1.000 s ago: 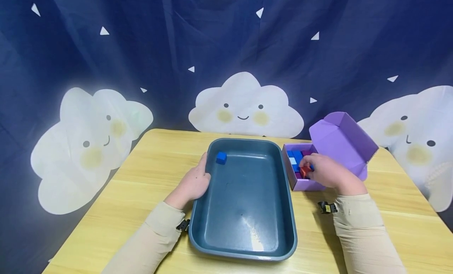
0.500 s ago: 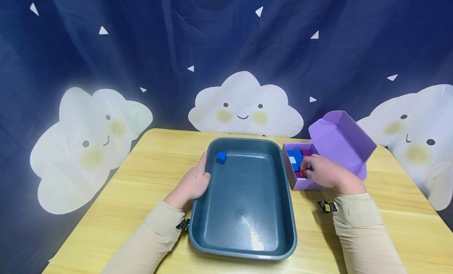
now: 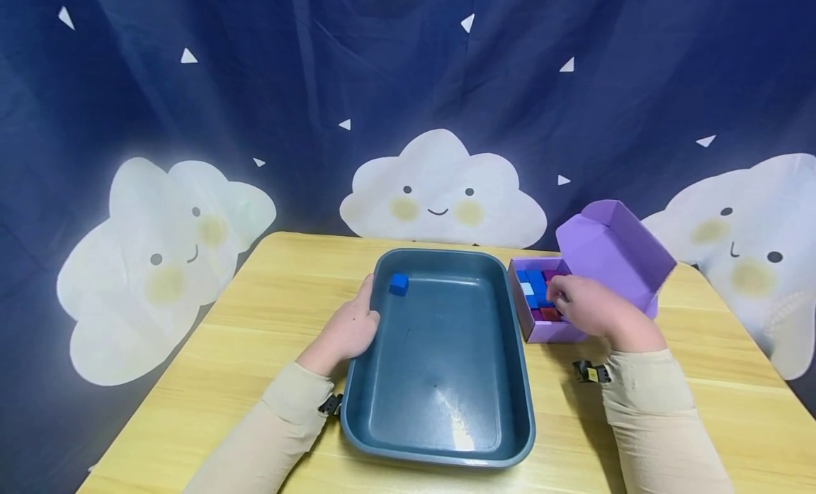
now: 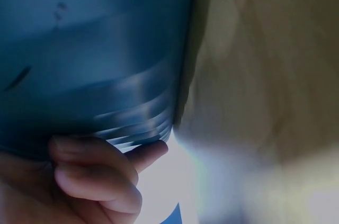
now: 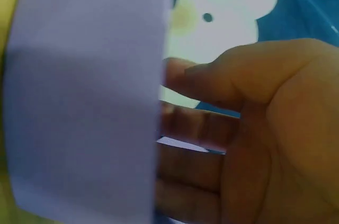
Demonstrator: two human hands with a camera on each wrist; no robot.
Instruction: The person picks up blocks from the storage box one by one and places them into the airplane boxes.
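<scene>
A blue-grey plastic tray [image 3: 440, 366] lies on the table, a small blue cube [image 3: 399, 285] near its far left corner. My left hand [image 3: 347, 331] holds the tray's left side, index finger stretched along the rim; the left wrist view shows other fingers [image 4: 98, 184] curled against the outer wall. Right of the tray stands an open purple box [image 3: 548, 332] with blue blocks [image 3: 536, 285], magenta pieces and a red block [image 3: 550, 315]. My right hand [image 3: 589, 306] reaches into it, fingertips down beside another bit of red. The box wall [image 5: 85, 97] hides those fingertips in the right wrist view.
The box's lid [image 3: 615, 249] stands raised behind my right hand. The wooden table [image 3: 268, 317] extends around both containers. A dark blue curtain [image 3: 408, 62] with smiling clouds hangs behind the far edge.
The red block that my right fingers held tilted now lies flat in the box's near part. The right hand has moved slightly right and away from it. The left hand and tray stay put.
</scene>
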